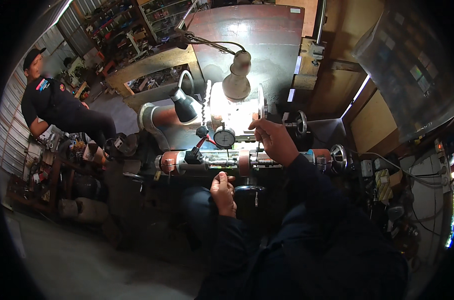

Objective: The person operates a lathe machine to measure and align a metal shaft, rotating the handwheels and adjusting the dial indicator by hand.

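My right hand [276, 142] reaches over the machine bed, its thumb and fingertips pinched together. A thin dark rod [258, 146] shows just below those fingertips; whether they grip it is too small to tell. To the left of this hand stands a round dial gauge [224, 138] with a white face, carried on a red arm [202, 141] from a black base [193, 156]. My left hand [223, 193] is lower, in front of the bed, with curled fingers and the thumb up. What it holds, if anything, is hidden.
A lit work lamp [237, 82] glares over the machine; a second dark lamp [185, 106] stands left. Handwheels sit at the right [338, 159] and the front [250, 189]. A person [62, 100] in dark clothes is at the far left. Cluttered shelves [122, 37] stand behind.
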### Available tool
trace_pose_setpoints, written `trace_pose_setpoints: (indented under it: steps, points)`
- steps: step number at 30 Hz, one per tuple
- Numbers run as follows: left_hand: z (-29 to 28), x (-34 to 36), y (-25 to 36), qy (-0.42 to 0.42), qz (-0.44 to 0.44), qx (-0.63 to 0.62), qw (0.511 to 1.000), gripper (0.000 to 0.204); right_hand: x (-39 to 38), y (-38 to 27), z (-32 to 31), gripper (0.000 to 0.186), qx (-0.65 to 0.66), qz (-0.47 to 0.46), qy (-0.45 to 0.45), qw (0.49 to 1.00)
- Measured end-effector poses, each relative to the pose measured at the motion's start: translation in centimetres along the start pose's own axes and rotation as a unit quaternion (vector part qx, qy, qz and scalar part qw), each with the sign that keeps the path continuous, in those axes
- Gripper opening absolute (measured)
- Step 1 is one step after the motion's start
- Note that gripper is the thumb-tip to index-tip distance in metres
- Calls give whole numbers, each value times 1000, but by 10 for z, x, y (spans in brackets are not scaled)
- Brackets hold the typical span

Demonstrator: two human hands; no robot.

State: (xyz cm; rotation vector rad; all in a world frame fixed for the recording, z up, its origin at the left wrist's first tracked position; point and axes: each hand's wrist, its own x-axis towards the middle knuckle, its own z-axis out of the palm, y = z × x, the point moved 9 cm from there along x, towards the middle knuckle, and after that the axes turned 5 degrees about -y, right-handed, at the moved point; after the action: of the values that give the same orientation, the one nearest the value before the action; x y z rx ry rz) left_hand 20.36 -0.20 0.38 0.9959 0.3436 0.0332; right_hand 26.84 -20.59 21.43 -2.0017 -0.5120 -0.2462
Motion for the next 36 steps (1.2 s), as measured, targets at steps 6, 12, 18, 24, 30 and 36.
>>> trace_pose_setpoints:
  steps: [6, 12, 18, 24, 30, 36]
  points:
    - [17, 1, -8, -77, -2, 51, 996, 27, -5, -16, 4, 23, -77, -83, -19, 993]
    - [24, 0, 2, -96, 59, 64, 992, 24, -24, -42, 13, 33, -127, -200, -69, 969]
    - [26, -3, 11, -88, 84, 89, 989, 26, 3, -13, 13, 22, -124, -98, -92, 983]
    - [32, -2, 9, -94, 78, 29, 992, 27, 15, 4, 11, 22, -65, -61, -84, 992]
    - [24, 6, 2, -68, 74, 18, 995, 32, 20, 22, 7, 37, -64, -9, -56, 996]
    - [27, 13, -3, -63, 55, 21, 996, 28, 20, 46, 24, 33, 160, 118, -172, 965]
